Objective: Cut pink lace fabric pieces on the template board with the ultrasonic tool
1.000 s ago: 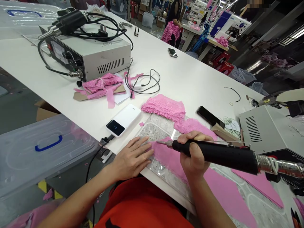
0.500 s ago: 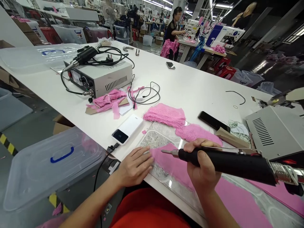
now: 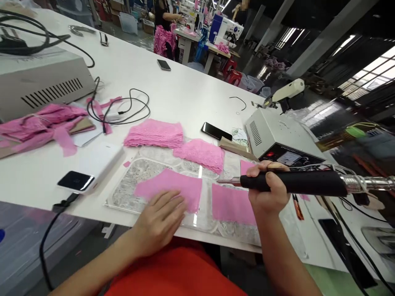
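At the table's near edge: I see a clear mat (image 3: 123, 193) lying flat on the white table (image 3: 191, 94), with a pale lace pattern showing through it. Two pink cloth pieces lie on it, the left piece (image 3: 173, 185) and the right piece (image 3: 231, 203), with a narrow gap between them.
Surface, behind the mat: two lace stacks (image 3: 154, 133) sit just beyond the mat, and a black phone (image 3: 216, 131) lies near them.
Surface, left: a white power bank (image 3: 92, 164) lies beside the mat, its lead dropping over the edge. A looped cable (image 3: 123, 111) and a heap of pink scraps (image 3: 37, 123) lie by a grey control box (image 3: 43, 86).
Surface, right: a white control box (image 3: 277, 139) shows a red light.
Room: a factory hall with sewing machines (image 3: 226, 31) and a person (image 3: 163, 16) at a far bench. There are bright windows at the upper right.
Left hand (image 3: 160, 222): palm down and fingers spread, pressing the near edge of the left piece. It grips nothing.
Right hand (image 3: 268, 193): closed round the black tool (image 3: 296, 183), thumb on top, with the handle nearly level.
Tool tip (image 3: 228, 180): points left, over the far edge of the right piece. I cannot tell if it touches.
Hands: apart, with the right piece between them.
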### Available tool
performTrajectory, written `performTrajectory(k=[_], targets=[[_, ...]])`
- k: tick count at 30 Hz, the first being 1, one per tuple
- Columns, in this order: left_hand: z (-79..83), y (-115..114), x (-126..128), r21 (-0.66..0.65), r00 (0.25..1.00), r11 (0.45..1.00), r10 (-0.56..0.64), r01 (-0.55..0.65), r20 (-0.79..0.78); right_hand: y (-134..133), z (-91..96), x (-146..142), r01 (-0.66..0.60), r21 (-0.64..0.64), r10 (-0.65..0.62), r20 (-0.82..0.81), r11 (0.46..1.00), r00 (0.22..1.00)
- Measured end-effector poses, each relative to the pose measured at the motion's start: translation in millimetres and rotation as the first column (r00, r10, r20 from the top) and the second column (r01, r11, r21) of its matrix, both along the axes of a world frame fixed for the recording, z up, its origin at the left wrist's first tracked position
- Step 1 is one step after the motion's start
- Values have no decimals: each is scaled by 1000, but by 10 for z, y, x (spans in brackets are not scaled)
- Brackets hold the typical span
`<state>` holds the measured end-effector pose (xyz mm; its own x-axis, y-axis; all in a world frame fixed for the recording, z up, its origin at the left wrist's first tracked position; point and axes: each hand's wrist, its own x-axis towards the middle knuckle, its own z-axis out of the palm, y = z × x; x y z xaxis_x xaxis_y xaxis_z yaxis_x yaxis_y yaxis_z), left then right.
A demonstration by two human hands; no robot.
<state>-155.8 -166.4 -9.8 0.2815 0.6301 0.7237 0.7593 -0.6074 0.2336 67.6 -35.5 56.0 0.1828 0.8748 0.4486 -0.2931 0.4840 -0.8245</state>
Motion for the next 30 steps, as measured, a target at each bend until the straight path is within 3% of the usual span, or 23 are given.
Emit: performTrajectory(k=[5, 9, 17, 30], targets=[[-29, 263, 560, -59, 994, 996, -68, 63, -86, 26, -168, 278, 6, -21, -6, 5, 1000, 1000], [-93, 358, 751, -108, 987, 993, -61, 45, -147, 57, -224, 250, -41, 2, 41, -20, 999, 999], [-85, 336, 780, -131, 977, 990, -73, 48, -198, 79, -328, 189, -185, -16, 184, -12, 983, 983], [-101, 311, 752, -170, 973, 979, -140, 109, -183, 70, -322, 156, -184, -5, 184, 49, 983, 982]])
